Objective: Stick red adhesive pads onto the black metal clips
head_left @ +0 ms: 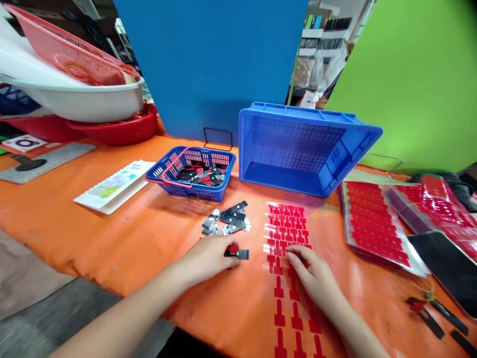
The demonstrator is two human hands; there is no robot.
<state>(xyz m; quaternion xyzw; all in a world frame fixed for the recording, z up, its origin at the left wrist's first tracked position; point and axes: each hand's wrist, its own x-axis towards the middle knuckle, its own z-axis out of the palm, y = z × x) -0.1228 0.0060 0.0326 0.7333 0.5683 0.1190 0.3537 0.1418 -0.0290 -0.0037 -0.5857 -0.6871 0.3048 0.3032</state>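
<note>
My left hand (pixel 210 258) holds a small metal plate (pixel 237 252) with a red sticker on it, low over the orange table (pixel 112 233). My right hand (pixel 315 276) rests on a clear sheet of red T-shaped stickers (pixel 286 226), its fingertips on a sticker near the sheet's middle. A loose pile of grey metal plates (pixel 227 222) lies just beyond my left hand.
A small blue basket (pixel 169 174) holds finished black-and-red pieces. A big blue crate (pixel 298 149) lies tipped on its side behind the sheet. More red sticker sheets (pixel 372 223) lie at right, with a dark tablet (pixel 447 263). Basins are stacked at far left (pixel 82 99).
</note>
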